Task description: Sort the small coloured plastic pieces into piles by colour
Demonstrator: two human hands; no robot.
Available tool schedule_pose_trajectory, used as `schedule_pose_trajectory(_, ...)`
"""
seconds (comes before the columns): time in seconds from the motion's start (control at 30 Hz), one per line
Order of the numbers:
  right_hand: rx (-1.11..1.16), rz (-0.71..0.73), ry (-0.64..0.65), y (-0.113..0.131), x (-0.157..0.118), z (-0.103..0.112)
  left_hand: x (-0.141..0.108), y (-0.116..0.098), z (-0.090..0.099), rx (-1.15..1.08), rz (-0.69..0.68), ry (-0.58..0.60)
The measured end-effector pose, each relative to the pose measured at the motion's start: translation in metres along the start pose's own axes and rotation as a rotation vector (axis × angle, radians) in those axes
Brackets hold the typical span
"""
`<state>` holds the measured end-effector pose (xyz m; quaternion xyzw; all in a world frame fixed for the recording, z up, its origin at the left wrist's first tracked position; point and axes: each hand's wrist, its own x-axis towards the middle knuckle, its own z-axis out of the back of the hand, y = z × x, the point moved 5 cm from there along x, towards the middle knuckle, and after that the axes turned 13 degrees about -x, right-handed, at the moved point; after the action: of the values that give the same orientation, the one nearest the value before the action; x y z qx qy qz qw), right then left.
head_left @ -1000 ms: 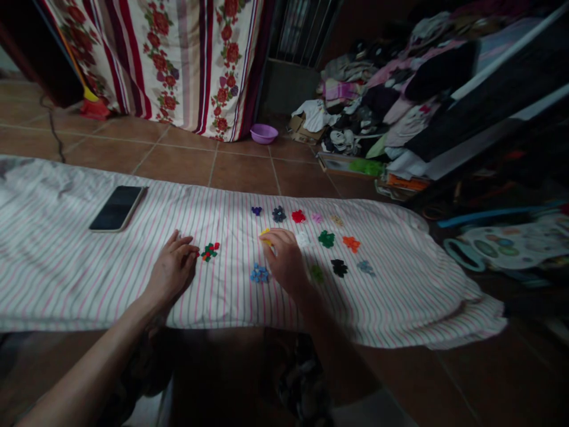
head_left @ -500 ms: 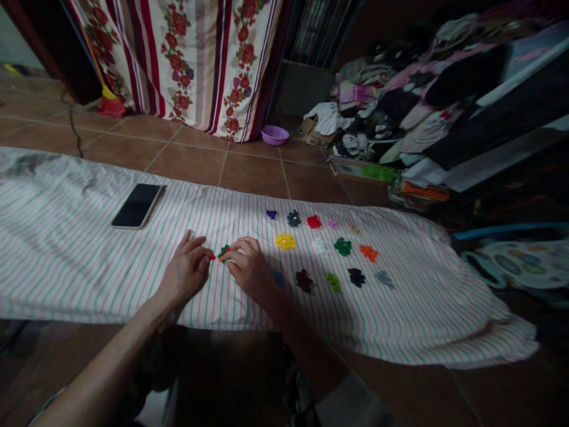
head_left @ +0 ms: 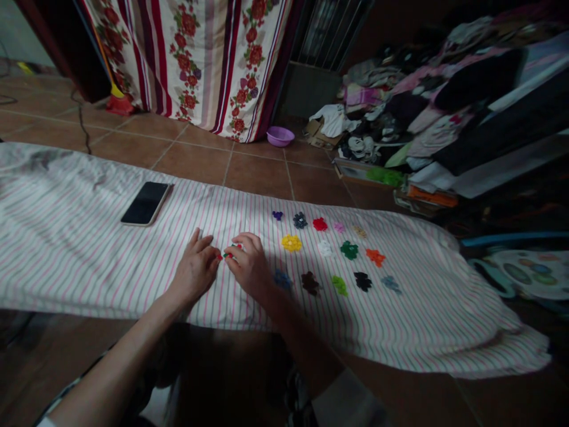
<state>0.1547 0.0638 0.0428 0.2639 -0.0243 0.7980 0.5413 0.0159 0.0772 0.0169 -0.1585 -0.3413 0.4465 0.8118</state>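
Between the thumb and fingers of my left hand point(head_left: 195, 267) is a small red piece point(head_left: 219, 257), low over the striped cloth. My right hand point(head_left: 249, 265) pinches a small green and red cluster of pieces point(head_left: 228, 255), partly covered by the fingers. Both hands are close together, with their fingertips only a small gap apart. To the right of my right hand lie loose piles of tiny pieces, among them a yellow pile point(head_left: 291, 242), a blue pile point(head_left: 282, 279) and a red pile point(head_left: 319, 223). The exact shape of the pieces is too small to make out.
A phone point(head_left: 146, 203) lies on the striped cloth point(head_left: 89, 249) to the left. More piles, such as green point(head_left: 349, 249), orange point(head_left: 376, 257) and black point(head_left: 363, 281), are spread rightward. Beyond the cloth, a purple basin point(head_left: 280, 136) stands on the tiled floor.
The view has shifted slightly, moving the scene rightward. My right hand has turned the green and red cluster a little, and its fingertips are a bit closer to my left hand.
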Motion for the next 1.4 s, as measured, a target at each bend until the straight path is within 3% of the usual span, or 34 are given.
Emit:
schedule_pose_trajectory(0.27,-0.067,0.054,0.032,0.008,0.006,-0.018,-0.001,0.005,0.001,-0.008,-0.009,-0.039)
schedule_pose_trajectory(0.57,-0.091,0.096,0.053,0.016,0.005,-0.025,-0.003,0.009,0.006,-0.007,0.019,-0.04)
schedule_pose_trajectory(0.8,-0.017,0.052,-0.025,0.007,0.011,-0.007,-0.001,0.009,0.009,-0.052,0.07,-0.037)
schedule_pose_trajectory(0.93,0.005,-0.032,-0.11,-0.025,0.02,0.018,0.0,0.005,0.008,-0.054,0.079,-0.056)
schedule_pose_trajectory(1.07,-0.059,-0.152,-0.173,-0.073,0.015,0.047,0.002,0.002,0.006,-0.061,0.047,-0.05)
schedule_pose_trajectory(1.27,0.03,-0.462,-0.217,-0.152,-0.031,0.09,0.01,-0.003,0.005,-0.08,0.084,-0.087)
schedule_pose_trajectory(1.4,0.081,-0.654,-0.238,-0.194,-0.053,0.108,0.016,-0.012,0.005,-0.093,0.054,-0.101)
